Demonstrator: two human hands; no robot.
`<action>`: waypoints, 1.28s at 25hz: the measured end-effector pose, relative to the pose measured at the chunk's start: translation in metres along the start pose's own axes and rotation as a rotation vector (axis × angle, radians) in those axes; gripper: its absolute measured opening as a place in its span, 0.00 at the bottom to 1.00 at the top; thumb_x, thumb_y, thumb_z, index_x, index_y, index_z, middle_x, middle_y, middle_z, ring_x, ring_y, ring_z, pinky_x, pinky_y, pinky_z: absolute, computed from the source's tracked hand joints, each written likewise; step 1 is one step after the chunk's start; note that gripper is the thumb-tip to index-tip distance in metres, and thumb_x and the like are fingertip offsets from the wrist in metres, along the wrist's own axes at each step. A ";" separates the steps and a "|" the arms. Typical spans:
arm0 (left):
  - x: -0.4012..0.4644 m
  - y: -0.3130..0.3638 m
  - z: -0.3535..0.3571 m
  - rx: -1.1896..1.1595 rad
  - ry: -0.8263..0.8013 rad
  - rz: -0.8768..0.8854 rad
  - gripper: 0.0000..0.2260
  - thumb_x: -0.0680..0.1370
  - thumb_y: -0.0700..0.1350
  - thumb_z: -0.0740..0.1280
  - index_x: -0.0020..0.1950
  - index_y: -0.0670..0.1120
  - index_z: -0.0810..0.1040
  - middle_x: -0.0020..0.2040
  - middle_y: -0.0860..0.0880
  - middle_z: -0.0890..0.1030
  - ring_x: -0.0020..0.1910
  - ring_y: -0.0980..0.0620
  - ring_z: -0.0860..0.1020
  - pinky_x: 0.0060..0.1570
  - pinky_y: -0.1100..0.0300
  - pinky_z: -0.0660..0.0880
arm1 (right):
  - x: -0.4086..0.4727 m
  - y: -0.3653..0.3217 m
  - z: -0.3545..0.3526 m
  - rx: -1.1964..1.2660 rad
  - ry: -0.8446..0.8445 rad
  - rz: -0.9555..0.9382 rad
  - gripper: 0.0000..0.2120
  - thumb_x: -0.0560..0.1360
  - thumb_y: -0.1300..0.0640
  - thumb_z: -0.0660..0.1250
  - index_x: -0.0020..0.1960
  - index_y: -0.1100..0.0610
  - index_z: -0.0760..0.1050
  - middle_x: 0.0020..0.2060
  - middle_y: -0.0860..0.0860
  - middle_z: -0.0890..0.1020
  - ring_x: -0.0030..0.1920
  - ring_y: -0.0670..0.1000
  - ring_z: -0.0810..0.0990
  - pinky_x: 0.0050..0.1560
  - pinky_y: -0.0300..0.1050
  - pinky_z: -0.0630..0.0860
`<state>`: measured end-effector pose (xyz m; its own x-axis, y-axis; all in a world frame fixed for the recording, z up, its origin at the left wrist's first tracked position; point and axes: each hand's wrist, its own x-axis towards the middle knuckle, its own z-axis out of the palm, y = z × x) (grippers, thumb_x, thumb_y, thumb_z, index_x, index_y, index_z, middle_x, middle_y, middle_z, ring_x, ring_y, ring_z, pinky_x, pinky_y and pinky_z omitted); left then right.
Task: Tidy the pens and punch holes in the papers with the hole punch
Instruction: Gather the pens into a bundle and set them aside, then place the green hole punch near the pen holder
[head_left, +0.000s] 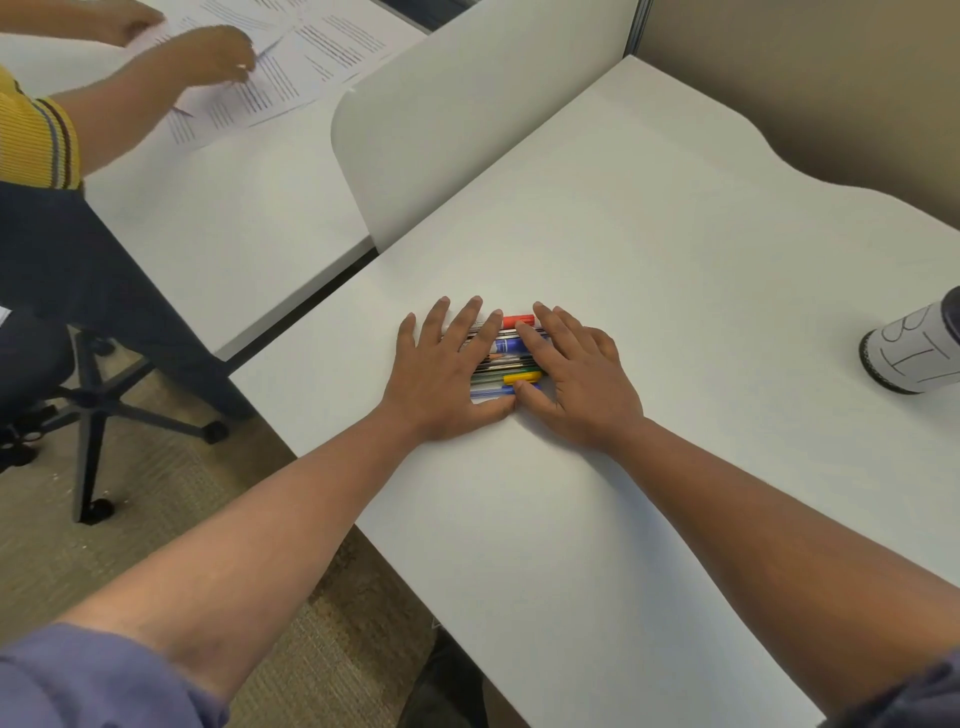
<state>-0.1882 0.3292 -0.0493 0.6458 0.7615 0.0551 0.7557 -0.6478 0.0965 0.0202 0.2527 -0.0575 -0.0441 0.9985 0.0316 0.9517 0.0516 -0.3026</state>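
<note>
Pens (506, 358) bunched mid-desk (649, 249), side by side, under my flat, spread hands: left hand (441, 371) and right hand (579, 376) pressing from each side. Push unevenly and I reckon one rolls free toward the desk edge.

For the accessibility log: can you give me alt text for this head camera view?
Both hands, left hand and right hand, lie flat on a row of coloured pens on a white desk. A wrapped cup lies at the right edge; another person handles printed papers at the neighbouring desk.
</note>
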 end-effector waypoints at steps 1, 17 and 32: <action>0.000 0.000 -0.001 0.024 0.010 0.004 0.44 0.71 0.77 0.54 0.82 0.55 0.57 0.82 0.48 0.59 0.80 0.39 0.56 0.73 0.31 0.52 | -0.001 -0.002 0.000 0.018 0.004 0.011 0.33 0.79 0.35 0.53 0.81 0.44 0.54 0.82 0.48 0.54 0.81 0.52 0.52 0.76 0.55 0.54; -0.020 0.222 -0.043 -0.139 0.056 0.426 0.35 0.76 0.66 0.59 0.79 0.49 0.65 0.79 0.46 0.67 0.79 0.42 0.61 0.75 0.44 0.60 | -0.234 0.038 -0.103 0.111 0.173 0.416 0.32 0.82 0.40 0.51 0.82 0.51 0.52 0.83 0.49 0.53 0.82 0.50 0.45 0.77 0.51 0.46; -0.127 0.427 -0.005 -0.602 -0.386 0.249 0.36 0.67 0.71 0.70 0.68 0.52 0.74 0.65 0.56 0.76 0.66 0.54 0.71 0.60 0.62 0.68 | -0.470 0.104 -0.113 0.455 0.214 0.838 0.30 0.78 0.58 0.67 0.78 0.58 0.63 0.77 0.54 0.67 0.77 0.53 0.65 0.71 0.35 0.55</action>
<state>0.0516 -0.0442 -0.0100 0.8656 0.4612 -0.1953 0.4640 -0.5918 0.6591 0.1742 -0.2133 0.0037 0.6920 0.6928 -0.2026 0.4394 -0.6270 -0.6433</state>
